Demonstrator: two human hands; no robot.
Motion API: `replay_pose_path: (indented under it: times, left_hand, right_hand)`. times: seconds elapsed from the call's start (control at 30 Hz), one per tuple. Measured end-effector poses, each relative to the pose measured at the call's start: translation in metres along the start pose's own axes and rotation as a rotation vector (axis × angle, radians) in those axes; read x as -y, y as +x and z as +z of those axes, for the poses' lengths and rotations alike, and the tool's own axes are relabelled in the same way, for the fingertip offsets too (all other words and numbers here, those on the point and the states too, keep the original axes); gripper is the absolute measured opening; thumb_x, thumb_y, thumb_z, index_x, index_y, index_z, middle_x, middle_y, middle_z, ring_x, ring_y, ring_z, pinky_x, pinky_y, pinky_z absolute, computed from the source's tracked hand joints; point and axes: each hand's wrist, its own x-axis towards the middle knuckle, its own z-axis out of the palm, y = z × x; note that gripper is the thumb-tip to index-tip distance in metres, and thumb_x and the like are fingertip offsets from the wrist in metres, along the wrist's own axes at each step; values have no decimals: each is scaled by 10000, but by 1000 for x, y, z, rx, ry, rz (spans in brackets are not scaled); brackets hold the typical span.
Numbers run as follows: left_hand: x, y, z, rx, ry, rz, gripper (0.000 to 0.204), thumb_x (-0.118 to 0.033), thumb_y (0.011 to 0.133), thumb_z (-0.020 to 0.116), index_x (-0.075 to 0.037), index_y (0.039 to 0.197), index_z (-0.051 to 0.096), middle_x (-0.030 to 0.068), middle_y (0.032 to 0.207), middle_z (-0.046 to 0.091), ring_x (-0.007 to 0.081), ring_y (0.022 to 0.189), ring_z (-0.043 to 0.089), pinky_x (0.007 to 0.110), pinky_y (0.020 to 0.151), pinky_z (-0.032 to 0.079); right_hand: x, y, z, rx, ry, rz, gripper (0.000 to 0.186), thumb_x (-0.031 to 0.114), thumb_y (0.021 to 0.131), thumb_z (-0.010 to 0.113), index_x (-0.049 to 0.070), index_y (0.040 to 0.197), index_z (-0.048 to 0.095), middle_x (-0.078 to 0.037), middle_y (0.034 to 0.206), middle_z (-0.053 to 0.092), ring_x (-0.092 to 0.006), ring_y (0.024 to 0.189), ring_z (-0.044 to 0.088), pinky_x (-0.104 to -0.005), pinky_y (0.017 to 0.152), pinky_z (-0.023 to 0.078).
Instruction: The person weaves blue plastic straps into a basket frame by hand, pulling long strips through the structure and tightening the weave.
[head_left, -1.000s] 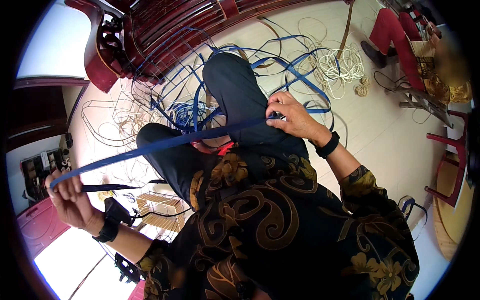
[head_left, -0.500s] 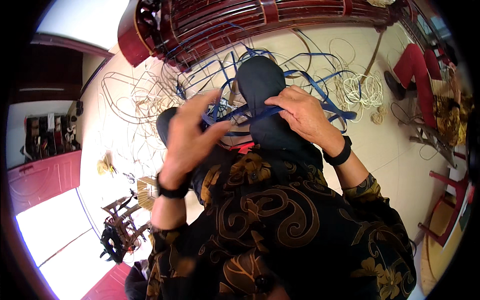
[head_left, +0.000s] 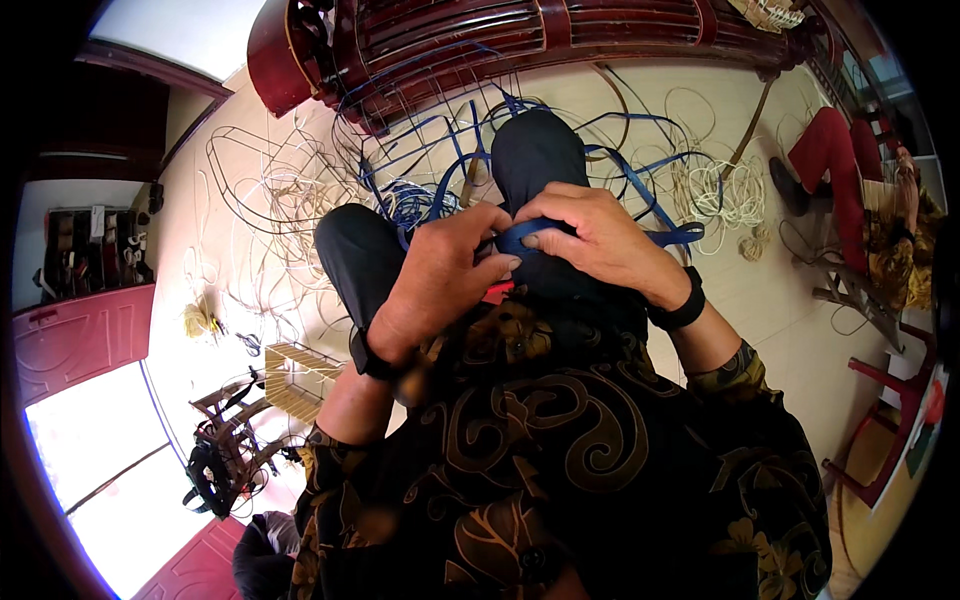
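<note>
A flat blue strap [head_left: 521, 236] is bent into a loop over my lap, between my knees. My left hand [head_left: 447, 262] closes on its left side, fingertips and thumb pinched together. From the right, my right hand [head_left: 590, 238] grips the same strap between thumb and curled fingers. The two hands nearly meet. Beyond the right hand, a tail of the strap curls loose over my right thigh. More blue strapping [head_left: 410, 203] lies tangled on the floor past my knees, partly hidden by my legs.
Pale cord loops [head_left: 270, 200] spread over the floor at the left, and a white cord bundle [head_left: 735, 190] lies at the right. A dark red wooden bench [head_left: 520, 40] spans the far side. Another person [head_left: 850, 190] sits at the right. A slatted box [head_left: 300, 380] stands at the lower left.
My left hand has moved right and closed on the strap near my right hand. The strap between them has gone from a stretched length to a small loop.
</note>
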Motion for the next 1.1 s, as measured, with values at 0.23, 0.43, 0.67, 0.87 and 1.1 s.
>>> replay_pose_path:
  times: [0.23,0.43,0.67,0.87,1.1]
  left_hand:
    - [14,-9,2,-222,433,123,400,71,729,587,-19,1118,615,173,951,659,359,819,650,361,706,525]
    - [28,-17,-10,-238,333,117,370,74,756,539,-13,1106,619,166,882,650,311,806,662,361,702,519]
    - [32,-17,-18,216,-851,-395,162,-38,781,587,13,929,628,38,745,621,96,617,553,221,586,430]
    - [28,-24,-9,333,-966,-561,187,-202,845,679,-15,841,666,-25,666,556,50,571,450,204,531,337]
    - [44,-34,-55,-5,-754,-489,111,-145,855,678,-52,799,658,-49,630,523,35,503,393,196,474,280]
  right_hand:
    - [7,4,-19,-151,-39,55,119,4,829,608,2,935,662,-92,814,605,-217,736,598,-295,672,462]
    - [12,-12,-44,-189,49,197,164,30,800,665,16,962,685,-48,777,658,-133,684,613,-264,622,475]
    - [46,-28,-42,213,172,272,286,160,748,790,27,981,690,-4,690,618,-85,622,583,-248,570,429]
    - [50,-26,-38,143,103,139,106,97,807,723,22,878,695,-42,704,644,-134,599,590,-268,556,428]
    - [43,-63,-107,-273,38,397,89,86,870,641,1,876,666,10,798,628,-55,745,545,-217,668,426]
